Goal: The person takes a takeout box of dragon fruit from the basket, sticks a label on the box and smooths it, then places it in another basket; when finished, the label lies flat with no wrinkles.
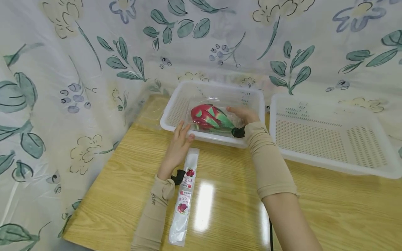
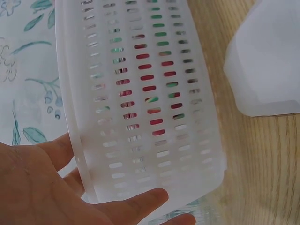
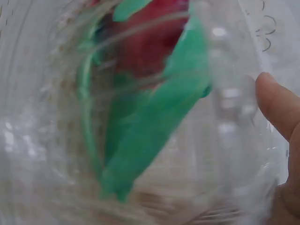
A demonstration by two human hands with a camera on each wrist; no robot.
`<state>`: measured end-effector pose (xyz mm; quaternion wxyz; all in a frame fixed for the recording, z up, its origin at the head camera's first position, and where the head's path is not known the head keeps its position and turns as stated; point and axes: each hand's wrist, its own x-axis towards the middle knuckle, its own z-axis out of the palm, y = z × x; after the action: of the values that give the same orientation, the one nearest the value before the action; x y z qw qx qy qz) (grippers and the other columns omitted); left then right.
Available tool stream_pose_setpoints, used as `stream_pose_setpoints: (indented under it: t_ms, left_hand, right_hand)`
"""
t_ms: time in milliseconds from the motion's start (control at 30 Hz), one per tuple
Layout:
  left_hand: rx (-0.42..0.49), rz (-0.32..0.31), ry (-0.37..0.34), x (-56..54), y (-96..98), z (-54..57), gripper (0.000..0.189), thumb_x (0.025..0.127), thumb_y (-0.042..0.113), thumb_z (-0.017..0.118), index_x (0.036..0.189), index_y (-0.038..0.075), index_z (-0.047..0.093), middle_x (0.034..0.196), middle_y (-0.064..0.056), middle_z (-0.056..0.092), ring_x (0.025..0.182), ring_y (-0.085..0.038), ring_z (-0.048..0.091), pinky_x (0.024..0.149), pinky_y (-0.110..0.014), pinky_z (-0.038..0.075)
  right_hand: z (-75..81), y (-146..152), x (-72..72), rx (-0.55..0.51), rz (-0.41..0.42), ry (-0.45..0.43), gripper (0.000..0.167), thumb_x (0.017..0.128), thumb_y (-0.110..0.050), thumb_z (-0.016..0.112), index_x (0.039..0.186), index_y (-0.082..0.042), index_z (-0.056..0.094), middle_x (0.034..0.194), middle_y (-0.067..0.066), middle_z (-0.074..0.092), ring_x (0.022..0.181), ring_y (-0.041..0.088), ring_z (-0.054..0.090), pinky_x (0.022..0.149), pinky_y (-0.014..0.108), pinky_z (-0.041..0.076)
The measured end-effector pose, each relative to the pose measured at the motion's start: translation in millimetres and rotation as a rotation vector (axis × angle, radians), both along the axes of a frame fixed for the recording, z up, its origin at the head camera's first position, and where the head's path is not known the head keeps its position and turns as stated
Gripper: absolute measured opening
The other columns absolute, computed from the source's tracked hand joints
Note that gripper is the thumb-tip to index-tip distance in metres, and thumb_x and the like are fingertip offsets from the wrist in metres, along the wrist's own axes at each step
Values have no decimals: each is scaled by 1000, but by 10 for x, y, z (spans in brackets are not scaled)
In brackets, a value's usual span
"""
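Note:
A red and green dragon fruit (image 1: 204,116) lies in a clear plastic box (image 1: 215,101) inside the left white basket (image 1: 172,116). At the box's right end is my right hand (image 1: 246,114), a straight finger reaching along its far side. In the right wrist view, one finger of that hand (image 3: 281,108) stands beside the clear wall; its other fingers are hidden. My left hand (image 1: 176,150) touches the basket's front left corner with spread, fairly straight fingers. In the left wrist view, the fruit's colours show through the slotted wall, with my left hand (image 2: 51,187) against it.
A long plastic strip (image 1: 185,198) with dragon fruit pictures lies on the wooden table (image 1: 226,209) beside my left forearm. Another white basket (image 1: 333,164) stands to the right. Clear plastic containers (image 1: 150,111) are at the back left. A floral curtain (image 1: 220,42) hangs behind.

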<state>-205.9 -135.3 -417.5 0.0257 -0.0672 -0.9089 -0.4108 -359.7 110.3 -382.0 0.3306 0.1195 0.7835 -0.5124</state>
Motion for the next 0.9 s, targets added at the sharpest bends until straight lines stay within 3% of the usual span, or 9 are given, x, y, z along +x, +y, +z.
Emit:
stream_pose_setpoints:
  t_ms: [167,300,500,700,800,900]
  left_hand:
    - [-1,-10,6,7,4,24,92,89,73,17,152,7,28,163,-14,8,144,-49,19,111,-70,23]
    - [8,-1,-1,24,-14,33,82,94,67,23,152,9,29,163,-15,8,143,-50,20,110,-71,24]
    - [2,2,10,41,-42,42,89,90,72,19,153,9,28,162,-17,10,142,-52,23,108,-71,27]
    - [0,-1,-11,32,-11,30,83,94,68,20,154,11,26,163,-14,7,140,-53,26,106,-73,28]
    - [-36,12,-27,27,16,14,79,96,66,19,154,12,24,164,-12,6,141,-54,20,108,-75,21]
    - [-98,57,-37,28,53,21,82,95,69,16,155,14,21,164,-10,8,141,-60,8,107,-79,5]
  right_hand:
    - [51,19,84,8,-15,14,93,95,-55,48,156,-6,-2,164,17,2,149,40,12,121,51,22]
    - [58,-5,103,-106,-57,60,91,95,-50,51,156,-18,-9,165,10,-5,150,40,9,119,56,22]
    - [131,-60,137,-292,-55,112,85,97,-42,51,155,-33,-10,164,2,-12,150,41,1,116,68,13]
    - [208,-92,203,-288,-94,135,85,93,-42,54,154,-37,-5,164,6,-5,145,47,16,110,73,19]
    - [217,-101,224,-287,-126,141,84,93,-39,55,154,-37,-2,163,9,-4,144,49,17,107,76,19]
    - [230,-103,248,-296,-156,157,83,93,-36,56,153,-35,0,164,8,-3,144,51,15,106,77,20]
